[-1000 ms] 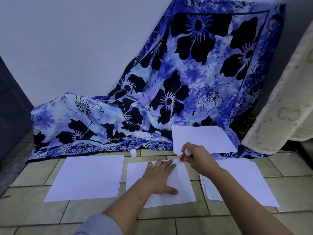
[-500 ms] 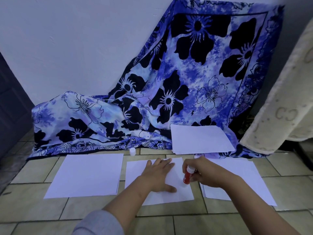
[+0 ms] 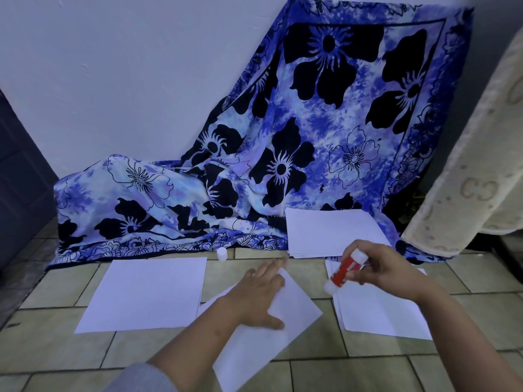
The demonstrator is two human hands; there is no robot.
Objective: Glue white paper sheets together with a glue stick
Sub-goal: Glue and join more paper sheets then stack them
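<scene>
A white paper sheet (image 3: 266,343) lies turned at an angle on the tiled floor. My left hand (image 3: 259,298) presses flat on it with fingers spread. My right hand (image 3: 385,267) grips a red glue stick (image 3: 343,271) and holds it in the air, its white tip pointing down-left, above the gap between the turned sheet and the right pile. Another white sheet (image 3: 147,292) lies to the left. A small pile of sheets (image 3: 379,312) lies to the right under my right forearm.
A stack of white sheets (image 3: 331,230) rests on the edge of a blue floral cloth (image 3: 254,171) draped against the wall. The glue stick's white cap (image 3: 222,253) stands on the floor by the cloth. A cream blanket (image 3: 481,165) hangs at the right.
My left hand has rotated the middle sheet so it lies diagonal. My right hand lifted the glue stick off the sheet and moved it right.
</scene>
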